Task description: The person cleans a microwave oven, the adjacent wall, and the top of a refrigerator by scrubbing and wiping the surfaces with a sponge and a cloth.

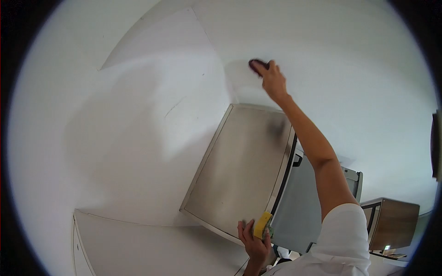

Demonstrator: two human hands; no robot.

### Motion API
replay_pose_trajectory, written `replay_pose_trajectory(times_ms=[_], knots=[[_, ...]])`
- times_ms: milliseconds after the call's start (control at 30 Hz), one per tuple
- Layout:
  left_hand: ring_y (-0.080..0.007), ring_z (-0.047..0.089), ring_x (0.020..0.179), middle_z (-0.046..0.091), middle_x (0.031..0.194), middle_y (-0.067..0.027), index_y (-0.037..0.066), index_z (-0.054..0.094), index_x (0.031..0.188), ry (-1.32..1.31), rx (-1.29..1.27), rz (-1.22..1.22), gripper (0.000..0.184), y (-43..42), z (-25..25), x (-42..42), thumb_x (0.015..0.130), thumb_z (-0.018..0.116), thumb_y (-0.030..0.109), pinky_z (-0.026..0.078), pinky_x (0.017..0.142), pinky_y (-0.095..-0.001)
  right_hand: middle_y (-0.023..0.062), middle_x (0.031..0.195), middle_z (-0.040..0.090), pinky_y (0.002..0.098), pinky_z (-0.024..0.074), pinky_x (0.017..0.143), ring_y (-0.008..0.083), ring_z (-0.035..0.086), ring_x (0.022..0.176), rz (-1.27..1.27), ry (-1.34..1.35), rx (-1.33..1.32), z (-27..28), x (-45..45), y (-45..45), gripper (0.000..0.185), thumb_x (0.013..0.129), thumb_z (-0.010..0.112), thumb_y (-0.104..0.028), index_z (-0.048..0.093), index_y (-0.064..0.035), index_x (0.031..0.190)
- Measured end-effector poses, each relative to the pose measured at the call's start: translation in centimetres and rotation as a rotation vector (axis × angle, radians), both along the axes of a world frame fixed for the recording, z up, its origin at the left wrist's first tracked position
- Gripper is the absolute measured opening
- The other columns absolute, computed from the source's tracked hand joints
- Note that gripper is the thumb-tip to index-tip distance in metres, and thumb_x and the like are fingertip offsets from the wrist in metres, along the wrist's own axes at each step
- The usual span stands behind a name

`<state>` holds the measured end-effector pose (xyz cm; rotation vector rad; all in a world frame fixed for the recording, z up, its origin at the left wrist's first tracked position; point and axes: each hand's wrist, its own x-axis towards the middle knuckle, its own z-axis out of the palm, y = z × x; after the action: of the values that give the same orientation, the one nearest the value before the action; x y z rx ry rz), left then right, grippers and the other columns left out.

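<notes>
Count one right hand (275, 85) and one dark object (257, 61) beyond one metal panel (230, 170), one left hand (256, 247) and one yellow sponge (263, 224) at its near edge, one brown cabinet (395, 224) to its right.

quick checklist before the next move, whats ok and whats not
1. Sponge held in the left hand: ok, its yellow side shows.
2. Dark oval object held in the right hand: ok, arm stretched out.
3. Dark oval object pressed on the wall behind it: cannot tell.
4. Left-hand wall unmarked: not ok, a thin dark line shows.
5. Sponge damp: cannot tell.
</notes>
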<state>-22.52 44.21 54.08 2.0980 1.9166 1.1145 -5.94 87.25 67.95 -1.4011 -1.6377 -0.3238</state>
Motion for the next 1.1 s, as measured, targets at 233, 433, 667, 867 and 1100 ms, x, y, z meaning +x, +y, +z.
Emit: replay_pose_trajectory(times_ms=[233,433,667,867,1100], knots=[[-0.0448,0.029,0.126,0.042,0.122,-0.0196,-0.001,0.051,0.118,0.005,-0.008,0.001,0.038,0.0,0.0,0.0,0.088,0.058,0.02,0.025,0.104,-0.056,0.0103,0.111,0.048,0.0415,0.0515,0.072,0.0302,0.054,0.092,-0.171,-0.377,-0.191,-9.3,3.5,2.8,0.043,0.08,0.053,-0.004,0.061,-0.027,0.116],[-0.0473,0.028,0.126,0.042,0.123,-0.0209,-0.002,0.05,0.118,-0.013,-0.014,-0.008,0.038,-0.2,-0.4,-0.2,0.088,0.058,0.021,0.025,0.103,-0.0571,0.0125,0.11,0.048,0.0426,0.0502,0.074,0.0317,0.053,0.095,-0.057,-0.221,-0.365,-8.8,2.3,0.7,0.042,0.083,0.052,-0.003,0.061,-0.0266,0.117],[-0.0476,0.028,0.126,0.043,0.121,-0.0205,-0.002,0.051,0.117,-0.022,0.0,-0.015,0.036,-0.2,-0.2,-0.2,0.088,0.057,0.019,0.025,0.102,-0.0583,0.0133,0.104,0.051,0.0394,0.0518,0.063,0.0259,0.057,0.085,-0.276,-0.427,0.102,-4.1,2.9,4.0,0.046,0.083,0.059,-0.014,0.05,-0.0194,0.128],[-0.0491,0.027,0.126,0.042,0.124,-0.0218,-0.003,0.052,0.114,-0.023,-0.028,-0.003,0.036,-0.1,0.0,-0.2,0.087,0.06,0.018,0.027,0.102,-0.0587,0.0102,0.093,0.053,0.0319,0.0525,0.053,0.0218,0.06,0.075,-0.29,-0.651,0.084,-7.0,3.9,4.4,0.046,0.084,0.056,-0.014,0.05,-0.0182,0.129],[-0.0466,0.026,0.128,0.042,0.123,-0.0204,-0.003,0.051,0.118,-0.026,-0.023,-0.004,0.037,-0.1,-0.2,-0.2,0.089,0.057,0.018,0.026,0.103,-0.0562,0.0053,0.087,0.054,0.0306,0.0507,0.051,0.0186,0.059,0.071,-0.263,-0.641,0.249,-3.4,4.4,4.3,0.043,0.081,0.056,-0.014,0.054,-0.0188,0.124]])
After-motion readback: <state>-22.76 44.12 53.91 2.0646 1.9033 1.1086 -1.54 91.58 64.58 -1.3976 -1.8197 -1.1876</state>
